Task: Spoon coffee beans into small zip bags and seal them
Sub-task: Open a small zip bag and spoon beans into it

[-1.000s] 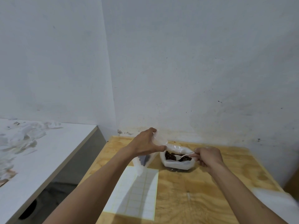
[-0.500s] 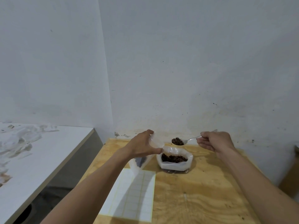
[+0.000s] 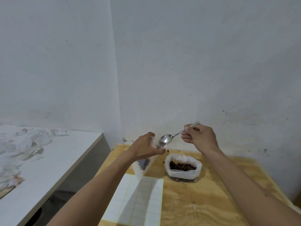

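Head view: a plywood table (image 3: 203, 201) is seen from above, set against a pale wall. A small zip bag (image 3: 143, 163) is held upright over the table by the left hand (image 3: 146, 148), its mouth pinched open between thumb and curled fingers. A few dark beans are visible low inside the bag. A metal spoon (image 3: 166, 139) is gripped by its handle in the right hand (image 3: 197, 137), with the fingers curled round it and the thumb on top. The spoon bowl is tilted down at the bag's mouth and looks empty. A white tub of beans (image 3: 183, 167) is seen on the table just right of the bag, lined with plastic. A gridded sheet (image 3: 138, 201) lies flat in front of the bag. One bean appears to lie on the table just beside the left thumb.

Spills are judged the main risk: the bag mouth is narrow and soft, so beans may be knocked past it if the spoon is tipped off-centre. The bag may also sag shut if the pinch is loosened.
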{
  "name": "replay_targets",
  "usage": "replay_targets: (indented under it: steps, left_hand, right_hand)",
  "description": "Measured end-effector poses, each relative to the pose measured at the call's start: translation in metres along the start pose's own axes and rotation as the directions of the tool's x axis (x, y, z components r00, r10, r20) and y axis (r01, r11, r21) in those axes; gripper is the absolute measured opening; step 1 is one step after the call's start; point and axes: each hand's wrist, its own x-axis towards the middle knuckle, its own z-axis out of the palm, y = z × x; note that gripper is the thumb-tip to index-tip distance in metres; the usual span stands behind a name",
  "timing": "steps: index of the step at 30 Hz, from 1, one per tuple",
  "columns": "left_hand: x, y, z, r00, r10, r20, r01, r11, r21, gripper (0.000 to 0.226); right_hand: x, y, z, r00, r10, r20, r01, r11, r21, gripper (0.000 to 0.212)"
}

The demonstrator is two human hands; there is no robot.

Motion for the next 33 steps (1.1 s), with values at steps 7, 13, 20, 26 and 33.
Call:
replay_targets:
  steps: [7,13,20,26,33]
  left_hand:
    - [0.000,-0.006,0.001,1.000,-0.022,0.004,0.022,1.000,-0.004,0.097]
    - [0.002,-0.004,-0.001,1.000,-0.023,-0.011,0.022,0.998,-0.053,0.101]
    - [0.008,0.011,0.004,0.999,-0.017,-0.037,0.012,0.992,-0.126,0.086]
    - [0.012,0.027,0.015,0.998,-0.044,-0.051,0.033,0.979,-0.201,0.091]
    - [0.014,0.050,0.012,0.973,-0.196,-0.121,0.130,0.900,-0.416,0.109]
  right_hand:
    - [0.000,-0.002,-0.004,0.997,-0.044,-0.059,0.046,0.999,0.018,0.011]
    - [0.003,0.006,-0.031,0.991,-0.001,-0.133,-0.011,0.996,-0.086,0.010]
    - [-0.009,0.030,-0.053,0.990,0.022,-0.139,-0.058,0.964,-0.258,0.012]
    - [-0.020,0.063,-0.055,0.966,0.204,-0.157,-0.236,0.946,-0.222,0.010]
    - [-0.028,0.066,-0.061,0.966,0.106,-0.237,-0.234,0.746,-0.624,0.092]
